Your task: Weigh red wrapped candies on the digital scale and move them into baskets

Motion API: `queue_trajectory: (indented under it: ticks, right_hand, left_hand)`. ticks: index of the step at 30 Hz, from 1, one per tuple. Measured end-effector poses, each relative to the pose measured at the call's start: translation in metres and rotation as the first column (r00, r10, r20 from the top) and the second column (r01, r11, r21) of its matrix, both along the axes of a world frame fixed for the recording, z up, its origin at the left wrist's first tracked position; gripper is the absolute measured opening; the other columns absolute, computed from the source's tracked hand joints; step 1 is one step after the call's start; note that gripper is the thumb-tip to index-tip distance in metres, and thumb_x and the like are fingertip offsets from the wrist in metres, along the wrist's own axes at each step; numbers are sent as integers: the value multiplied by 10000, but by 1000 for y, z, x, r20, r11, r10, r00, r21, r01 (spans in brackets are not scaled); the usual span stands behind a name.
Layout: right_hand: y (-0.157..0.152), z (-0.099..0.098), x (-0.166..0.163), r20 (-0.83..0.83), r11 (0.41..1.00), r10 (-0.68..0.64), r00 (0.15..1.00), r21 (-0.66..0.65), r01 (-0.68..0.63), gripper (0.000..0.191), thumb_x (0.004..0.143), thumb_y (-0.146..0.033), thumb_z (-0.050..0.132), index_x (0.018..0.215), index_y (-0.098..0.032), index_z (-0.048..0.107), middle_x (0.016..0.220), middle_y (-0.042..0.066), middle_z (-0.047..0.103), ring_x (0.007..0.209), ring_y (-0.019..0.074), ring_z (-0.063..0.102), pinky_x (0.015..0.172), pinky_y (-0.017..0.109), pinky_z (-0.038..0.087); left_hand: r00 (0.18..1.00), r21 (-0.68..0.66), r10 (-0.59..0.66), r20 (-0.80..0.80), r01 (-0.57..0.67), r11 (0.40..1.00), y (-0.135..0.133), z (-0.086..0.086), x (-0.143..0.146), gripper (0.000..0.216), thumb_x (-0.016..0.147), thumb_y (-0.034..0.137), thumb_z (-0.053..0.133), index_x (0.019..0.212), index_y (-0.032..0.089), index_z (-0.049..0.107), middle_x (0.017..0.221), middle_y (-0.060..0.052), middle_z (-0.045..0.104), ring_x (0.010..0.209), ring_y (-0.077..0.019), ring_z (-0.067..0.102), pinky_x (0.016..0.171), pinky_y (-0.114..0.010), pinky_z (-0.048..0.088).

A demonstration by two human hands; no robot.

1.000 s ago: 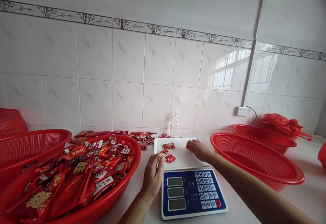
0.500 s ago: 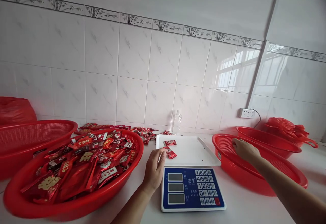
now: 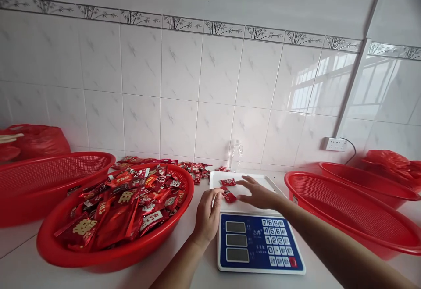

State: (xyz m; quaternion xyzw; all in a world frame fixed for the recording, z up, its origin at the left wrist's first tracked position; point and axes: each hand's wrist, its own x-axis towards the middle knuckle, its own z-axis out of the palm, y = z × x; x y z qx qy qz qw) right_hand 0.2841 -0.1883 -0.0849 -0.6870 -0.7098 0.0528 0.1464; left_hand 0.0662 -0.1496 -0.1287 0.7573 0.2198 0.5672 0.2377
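Tiled wall (image 3: 180, 69) backs the white counter (image 3: 19, 267); from afar I watch the scale (image 3: 255, 232). Two red packets (image 3: 228, 182) lie on its tray (image 3: 215, 179). My right hand (image 3: 258, 194) has just come back from the red basket (image 3: 355, 225) right of the scale, thumb and fingers apart (nothing visible between them), so both packets are near it again. My left hand's (image 3: 208, 214) fingertips reach the nearer packet (image 3: 229, 196); pinched or not, I can't tell.
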Motion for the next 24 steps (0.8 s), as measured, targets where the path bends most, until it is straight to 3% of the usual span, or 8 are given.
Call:
queue_trajectory:
  ticks: [2,5,8,12,15,18,24]
  right_hand:
    - [18,-2,-27,-14,998,50,999,-30,-50,662,822,-643,479,1407,-356,363,1548,34,218,1432,249,133,1098,421,258]
    - [45,-8,-51,-10,997,35,999,-70,-35,668,847,-558,485,1443,-318,302,1568,86,133,1436,317,25,1075,574,194]
    - [63,-12,-60,11,995,-16,1000,-97,17,679,858,-464,484,1467,-277,247,1566,127,114,1423,371,38,1017,665,183]
    - [64,-14,-60,64,998,-34,997,-45,37,615,879,-407,474,1444,-251,290,1489,122,316,1355,324,259,1018,546,272]
    - [57,-14,-57,113,997,-69,991,39,65,448,931,-419,399,1333,-223,439,1323,101,479,1229,272,403,968,459,340]
    - [51,-15,-53,150,986,-144,978,100,130,374,967,-418,330,1166,-188,548,1168,86,547,1104,232,490,890,414,396]
    - [43,-13,-39,239,973,-202,950,158,168,321,935,-434,417,1005,-178,598,1013,72,600,870,187,578,727,329,435]
  left_hand:
    - [1000,1,3,-5,-3,1000,1,0,0,309,970,347,362,1017,190,624,960,-77,675,937,-205,626,849,-340,494]
    - [1000,-12,3,-19,-3,1000,1,-1,0,330,969,368,353,1053,195,622,976,-86,672,931,-214,626,831,-349,502]
    - [1000,-18,2,-22,-3,1000,1,-2,1,338,969,373,351,1059,196,624,985,-91,668,919,-212,624,819,-345,504]
    - [1000,-4,0,-18,0,1000,-1,-1,2,340,969,374,349,1045,199,630,982,-92,668,940,-212,616,842,-352,494]
    - [1000,-11,-11,-26,10,1000,-1,-1,2,346,970,378,341,1057,201,626,983,-96,666,952,-213,613,852,-359,492]
    - [999,-15,-13,-31,12,1000,-1,-1,2,349,972,376,337,1049,197,626,981,-93,665,931,-209,616,848,-359,494]
    - [999,-17,-18,-32,17,1000,0,-2,1,347,974,372,337,1035,192,627,988,-97,663,912,-208,620,844,-363,499]
